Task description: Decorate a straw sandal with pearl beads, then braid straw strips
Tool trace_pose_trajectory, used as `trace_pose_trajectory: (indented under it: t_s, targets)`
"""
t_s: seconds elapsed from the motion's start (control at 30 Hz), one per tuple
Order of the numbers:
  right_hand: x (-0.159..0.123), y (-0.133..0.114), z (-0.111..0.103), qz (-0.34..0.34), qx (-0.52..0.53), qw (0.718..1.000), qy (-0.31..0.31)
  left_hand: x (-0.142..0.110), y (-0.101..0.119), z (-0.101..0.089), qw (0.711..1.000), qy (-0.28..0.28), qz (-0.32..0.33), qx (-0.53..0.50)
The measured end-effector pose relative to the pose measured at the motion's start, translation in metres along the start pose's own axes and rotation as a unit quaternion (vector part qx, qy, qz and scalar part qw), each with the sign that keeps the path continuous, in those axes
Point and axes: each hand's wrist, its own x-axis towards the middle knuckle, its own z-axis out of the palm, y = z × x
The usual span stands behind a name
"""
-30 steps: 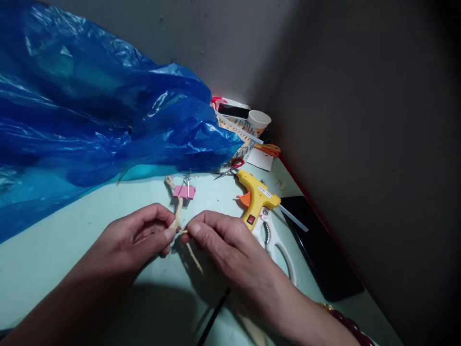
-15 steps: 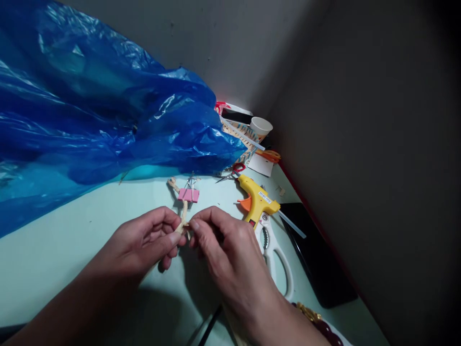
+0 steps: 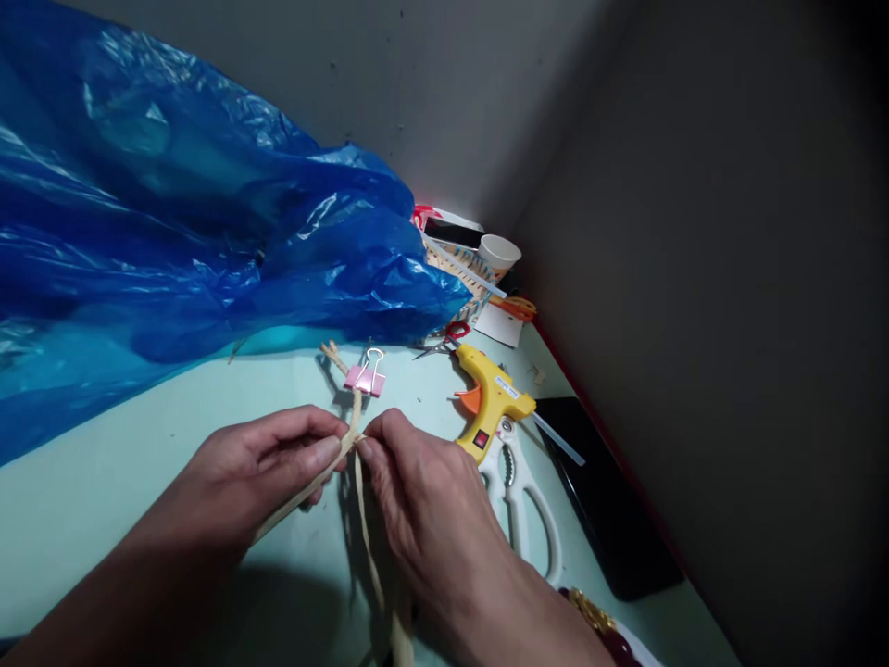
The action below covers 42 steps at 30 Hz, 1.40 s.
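near the pink clip [image 3: 365, 381], your left hand [image 3: 278, 474] pinches the pale cord [image 3: 356, 408]; your right hand [image 3: 431, 505], fingers closed, grips a thin strand [image 3: 361, 505].

You can read no wording here; the white label [image 3: 507, 387] on the yellow glue gun [image 3: 489, 396] seems to carry dark print, too small to make out.

With the binder clip [image 3: 364, 383] on the strand [image 3: 356, 415] as clock centre, the left hand [image 3: 274, 465] sits between seven and eight o'clock, the right hand [image 3: 434, 509] at five; on the table [image 3: 125, 472], the glue gun [image 3: 492, 398] lies at three, nearer scissors [image 3: 518, 523] and flat panel [image 3: 611, 500] around four, farther scissors [image 3: 439, 348] at two, basket [image 3: 455, 270] and cup [image 3: 500, 252] between one and two, plastic sheet [image 3: 208, 232] around ten
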Motion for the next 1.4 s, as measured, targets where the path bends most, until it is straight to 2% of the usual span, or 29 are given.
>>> trace_pose_trajectory:
  t_s: [0.17,0.3,0.37,0.47,0.63,0.77,0.87,1.03,1.13,1.23,1.3,1.4]
  targets:
    - [-0.001,0.004,-0.005,-0.026,0.017,0.999,0.034,-0.001,0.002,0.0,0.999,-0.012,-0.034,0.0]
    - [-0.002,0.003,-0.009,-0.015,0.064,0.998,0.024,-0.001,0.004,-0.001,1.0,-0.011,0.004,0.019]
    - [-0.002,0.001,-0.01,0.002,0.091,0.996,0.023,-0.001,0.005,-0.001,0.999,-0.009,0.019,0.031]
    - [0.001,-0.001,-0.012,0.051,0.139,0.989,0.023,-0.002,0.006,-0.001,1.0,-0.003,0.004,0.018]
    - [0.003,0.0,-0.017,0.094,0.278,0.956,-0.009,-0.001,0.007,0.0,1.0,-0.009,-0.026,-0.002]
    - [0.002,-0.001,-0.016,0.111,0.35,0.93,-0.029,-0.002,0.01,0.001,0.999,-0.003,-0.034,-0.007]
    - [0.001,-0.004,-0.013,0.123,0.387,0.913,-0.041,-0.002,0.01,0.0,0.998,-0.007,-0.059,0.001]
    - [-0.001,-0.011,-0.014,0.172,0.407,0.896,-0.053,0.0,0.004,0.0,0.999,0.002,-0.003,0.042]
    - [-0.002,-0.012,-0.013,0.178,0.429,0.884,-0.053,-0.001,0.003,0.001,0.999,-0.015,-0.019,0.045]
    - [-0.001,-0.01,-0.007,0.165,0.43,0.886,-0.052,-0.003,0.004,0.002,0.999,-0.028,-0.029,0.029]
    - [0.001,-0.008,-0.002,0.146,0.407,0.901,-0.041,-0.003,0.004,0.003,0.999,-0.027,-0.014,0.02]
    - [0.002,-0.006,0.004,0.106,0.356,0.928,0.015,-0.003,0.003,0.004,1.0,-0.023,0.006,-0.005]
